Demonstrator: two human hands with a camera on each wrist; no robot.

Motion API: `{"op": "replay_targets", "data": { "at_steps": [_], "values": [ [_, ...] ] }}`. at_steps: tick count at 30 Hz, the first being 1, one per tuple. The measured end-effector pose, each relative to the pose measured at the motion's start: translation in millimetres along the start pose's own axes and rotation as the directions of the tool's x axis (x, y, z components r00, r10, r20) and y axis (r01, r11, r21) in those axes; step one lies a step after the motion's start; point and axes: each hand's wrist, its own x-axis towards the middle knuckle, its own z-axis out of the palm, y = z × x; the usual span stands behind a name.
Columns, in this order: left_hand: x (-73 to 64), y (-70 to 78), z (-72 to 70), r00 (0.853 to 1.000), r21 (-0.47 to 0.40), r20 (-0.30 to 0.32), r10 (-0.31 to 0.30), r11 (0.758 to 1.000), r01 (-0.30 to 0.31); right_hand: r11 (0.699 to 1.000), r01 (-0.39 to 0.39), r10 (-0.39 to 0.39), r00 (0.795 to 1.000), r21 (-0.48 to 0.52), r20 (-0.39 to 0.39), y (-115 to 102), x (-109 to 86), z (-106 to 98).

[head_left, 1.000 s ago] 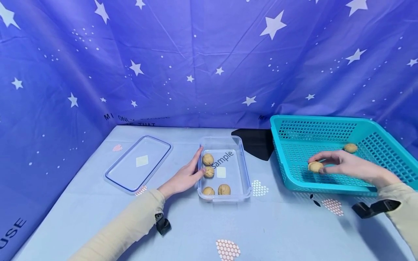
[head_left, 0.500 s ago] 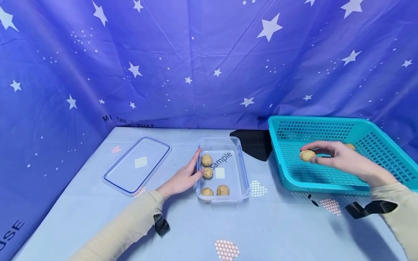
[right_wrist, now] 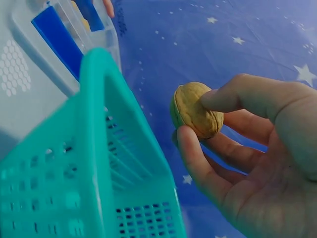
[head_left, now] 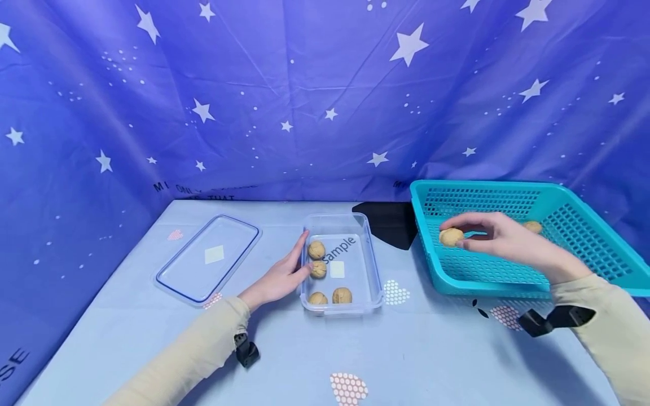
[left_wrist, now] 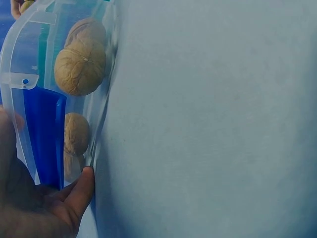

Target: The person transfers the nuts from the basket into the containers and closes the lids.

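Note:
My right hand point(head_left: 508, 242) pinches a walnut point(head_left: 449, 237) between thumb and fingers, over the left part of the teal basket point(head_left: 430, 265). The right wrist view shows this walnut point(right_wrist: 195, 110) held at the fingertips, above the basket's rim point(right_wrist: 94, 99). With fingers extended, my left hand point(head_left: 276, 280) rests against the left side of a clear plastic box point(head_left: 358, 282). Several walnuts point(head_left: 342, 295) lie inside it, two along the left wall and two at the near end. Through the wall, the left wrist view shows walnuts point(left_wrist: 80, 69) beside the blue latch point(left_wrist: 45, 139).
One more walnut point(head_left: 532, 226) lies in the basket, partly behind my right hand. The box's clear lid point(head_left: 195, 276) with a blue seal lies flat at the left. A starry blue curtain point(head_left: 284, 84) hangs behind the table point(head_left: 284, 361).
My right hand has lifted the walnut and carried it leftward over the basket. My left hand stays at the box. The head view has shifted slightly.

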Motion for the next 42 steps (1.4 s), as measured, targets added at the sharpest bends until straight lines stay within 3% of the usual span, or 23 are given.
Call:
{"op": "replay_targets", "data": {
  "at_steps": [9, 23, 35, 42],
  "values": [
    [-0.1, -2.9, -2.0, 1.000, 0.002, 0.011, 0.000, 1.000, 0.000, 0.998, 0.041, -0.045, 0.997, 0.054, 0.069, -8.6, 17.9, 17.3],
    [1.0, -2.2, -3.3, 0.999, -0.003, 0.039, -0.001, 1.000, 0.001, 0.992, 0.056, -0.080, 0.973, 0.111, 0.219, -17.9, 45.2, 51.5],
    [1.4, -0.5, -3.5, 0.999, -0.002, 0.034, 0.011, 1.000, -0.011, 0.990, 0.029, -0.066, 0.960, 0.139, 0.271, -22.4, 60.4, 80.8],
    [1.0, -0.5, -3.2, 0.999, -0.004, 0.025, 0.021, 1.000, -0.021, 0.985, 0.054, -0.096, 0.960, 0.163, 0.262, -22.2, 69.9, 98.6]
  ]
}}
